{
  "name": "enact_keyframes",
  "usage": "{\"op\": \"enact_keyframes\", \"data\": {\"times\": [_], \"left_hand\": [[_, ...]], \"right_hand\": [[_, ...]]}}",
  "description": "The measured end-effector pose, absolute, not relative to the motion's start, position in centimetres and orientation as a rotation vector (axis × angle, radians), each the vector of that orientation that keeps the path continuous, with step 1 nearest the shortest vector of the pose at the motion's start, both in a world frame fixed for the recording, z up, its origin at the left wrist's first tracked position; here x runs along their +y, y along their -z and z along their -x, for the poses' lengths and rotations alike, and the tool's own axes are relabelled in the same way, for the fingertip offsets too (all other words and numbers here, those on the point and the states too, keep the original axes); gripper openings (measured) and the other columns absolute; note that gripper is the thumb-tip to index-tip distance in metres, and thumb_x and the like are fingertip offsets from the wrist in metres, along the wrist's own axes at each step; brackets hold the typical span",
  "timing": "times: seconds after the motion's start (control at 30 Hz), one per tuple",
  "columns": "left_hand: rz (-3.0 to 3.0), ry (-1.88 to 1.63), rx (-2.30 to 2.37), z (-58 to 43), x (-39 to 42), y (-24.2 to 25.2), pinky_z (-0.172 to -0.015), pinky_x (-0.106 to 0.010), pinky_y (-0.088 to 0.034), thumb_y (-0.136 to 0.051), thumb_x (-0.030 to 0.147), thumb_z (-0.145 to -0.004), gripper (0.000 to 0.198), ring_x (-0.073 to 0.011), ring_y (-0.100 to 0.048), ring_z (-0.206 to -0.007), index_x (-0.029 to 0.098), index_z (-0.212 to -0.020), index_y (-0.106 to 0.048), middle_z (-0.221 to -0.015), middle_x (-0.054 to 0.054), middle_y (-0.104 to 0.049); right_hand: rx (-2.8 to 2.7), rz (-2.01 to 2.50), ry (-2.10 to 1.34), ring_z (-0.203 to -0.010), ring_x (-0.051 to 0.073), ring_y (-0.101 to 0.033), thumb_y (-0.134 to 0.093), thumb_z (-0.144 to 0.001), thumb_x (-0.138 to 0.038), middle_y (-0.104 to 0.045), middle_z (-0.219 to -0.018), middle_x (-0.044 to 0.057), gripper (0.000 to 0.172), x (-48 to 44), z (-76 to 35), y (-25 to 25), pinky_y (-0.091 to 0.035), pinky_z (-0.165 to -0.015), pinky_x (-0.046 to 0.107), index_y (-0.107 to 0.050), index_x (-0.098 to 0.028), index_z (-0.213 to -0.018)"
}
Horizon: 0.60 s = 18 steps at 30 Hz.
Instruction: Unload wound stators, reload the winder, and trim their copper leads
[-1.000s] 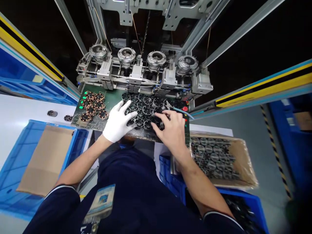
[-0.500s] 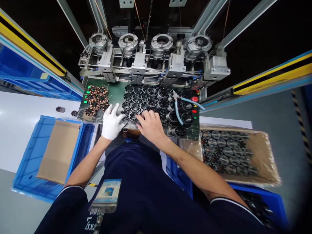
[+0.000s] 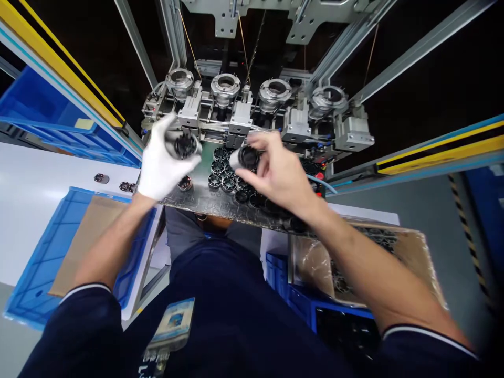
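Blue plastic shapes the tray [image 3: 23, 273] at far left, with brown card [image 3: 79, 247] lying in it. Next comes the left cylinder [image 3: 186, 146], raised above the desk [image 3: 197, 202]; I judge it stiff and fairly heavy for its size, its side smooth enough to slip, so the outer wall is the place to grip (the toothed black end looks easier to chip). Round that wall curls the white-gloved left hand [image 3: 159, 163], thumb and fingers parted by the cylinder's width. Past it, more black-ended cylinders [image 3: 222, 176] crowd together on the desk. Over them the right cylinder [image 3: 240, 157], pale-sided and probably just as rigid, sits tilted between thumb and fingers of the bare right hand [image 3: 281, 170], half closed and blurred. Furthest right, a carton [image 3: 413, 260] lies partly behind the forearm [image 3: 378, 262].
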<state>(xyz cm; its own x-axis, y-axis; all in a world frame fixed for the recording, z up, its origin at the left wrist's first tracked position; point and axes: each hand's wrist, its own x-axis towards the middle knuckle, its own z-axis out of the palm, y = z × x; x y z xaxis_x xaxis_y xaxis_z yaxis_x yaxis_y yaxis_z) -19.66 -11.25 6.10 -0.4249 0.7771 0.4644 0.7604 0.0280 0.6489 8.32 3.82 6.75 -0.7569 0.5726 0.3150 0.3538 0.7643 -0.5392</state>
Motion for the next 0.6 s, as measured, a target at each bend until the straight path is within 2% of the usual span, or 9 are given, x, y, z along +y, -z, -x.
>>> {"op": "enact_keyframes", "data": {"times": [0.03,0.13,0.23,0.33,0.43,0.5,0.53,0.6], "left_hand": [[-1.771,-1.330,2.228,21.4,-9.0,-7.6,-0.128,-0.055,-0.061,-0.101,0.032,-0.078,0.086,-0.0293,-0.074,-0.136,0.023,-0.154,-0.063,-0.150,-0.006,-0.077],[-1.829,-1.224,2.307,25.9,-1.8,-10.0,-0.136,-0.060,-0.054,-0.102,0.035,-0.076,0.069,-0.0290,-0.072,-0.137,0.022,-0.140,-0.077,-0.145,-0.002,-0.082],[-1.568,-1.043,2.453,28.6,3.5,-9.5,-0.135,-0.053,-0.052,-0.106,0.037,-0.068,0.076,-0.0199,-0.073,-0.128,0.014,-0.134,-0.077,-0.141,-0.003,-0.084],[-1.503,-0.960,2.476,29.8,5.7,-7.8,-0.131,-0.048,-0.054,-0.108,0.044,-0.063,0.081,-0.0152,-0.073,-0.117,0.011,-0.131,-0.078,-0.132,-0.004,-0.087],[-1.608,-1.009,2.455,30.3,5.9,-6.7,-0.129,-0.054,-0.056,-0.107,0.044,-0.065,0.075,-0.0233,-0.077,-0.120,0.016,-0.130,-0.082,-0.129,-0.003,-0.087],[-1.649,-1.045,2.407,30.6,5.8,-6.3,-0.127,-0.058,-0.057,-0.109,0.038,-0.064,0.071,-0.0288,-0.077,-0.121,0.019,-0.127,-0.083,-0.125,-0.002,-0.086],[-1.665,-1.077,2.357,30.7,5.8,-6.1,-0.125,-0.058,-0.058,-0.110,0.036,-0.063,0.070,-0.0280,-0.077,-0.119,0.020,-0.125,-0.082,-0.122,-0.001,-0.086],[-1.694,-1.188,2.243,31.0,5.8,-5.9,-0.119,-0.051,-0.063,-0.110,0.032,-0.065,0.070,-0.0208,-0.073,-0.112,0.020,-0.124,-0.075,-0.121,0.002,-0.083]], "right_hand": [[-2.445,0.686,-0.641,-0.075,0.017,-0.067,-0.092,-0.097,-0.040,-0.077,-0.132,0.011,0.071,5.8,-7.0,-7.9,-0.063,-0.079,0.040,-0.058,-0.020,-0.156],[-2.413,0.764,-0.600,-0.078,0.016,-0.066,-0.096,-0.094,-0.041,-0.077,-0.110,0.006,0.059,11.1,-2.5,-10.1,-0.063,-0.088,0.041,-0.070,-0.016,-0.141],[-2.435,0.984,-0.518,-0.082,0.018,-0.067,-0.100,-0.089,-0.028,-0.077,-0.097,0.004,0.053,14.5,1.1,-10.0,-0.062,-0.096,0.044,-0.074,-0.013,-0.133],[-2.480,1.036,-0.472,-0.091,0.021,-0.070,-0.104,-0.083,-0.033,-0.080,-0.099,0.006,0.057,16.5,2.5,-8.9,-0.059,-0.102,0.046,-0.076,-0.008,-0.127],[-2.435,0.970,-0.481,-0.097,0.019,-0.071,-0.099,-0.088,-0.049,-0.081,-0.104,0.005,0.060,17.8,2.2,-7.7,-0.055,-0.105,0.042,-0.073,-0.006,-0.122],[-2.409,0.961,-0.500,-0.093,0.016,-0.069,-0.100,-0.087,-0.049,-0.081,-0.103,0.004,0.059,18.4,1.8,-7.2,-0.055,-0.103,0.039,-0.070,-0.009,-0.118],[-2.401,0.961,-0.510,-0.092,0.014,-0.067,-0.102,-0.085,-0.047,-0.081,-0.103,0.003,0.059,18.6,1.5,-7.0,-0.055,-0.102,0.037,-0.069,-0.010,-0.117],[-2.361,0.967,-0.544,-0.090,0.013,-0.065,-0.105,-0.082,-0.041,-0.081,-0.106,0.004,0.060,18.8,1.1,-6.9,-0.057,-0.097,0.034,-0.067,-0.012,-0.119]]}}
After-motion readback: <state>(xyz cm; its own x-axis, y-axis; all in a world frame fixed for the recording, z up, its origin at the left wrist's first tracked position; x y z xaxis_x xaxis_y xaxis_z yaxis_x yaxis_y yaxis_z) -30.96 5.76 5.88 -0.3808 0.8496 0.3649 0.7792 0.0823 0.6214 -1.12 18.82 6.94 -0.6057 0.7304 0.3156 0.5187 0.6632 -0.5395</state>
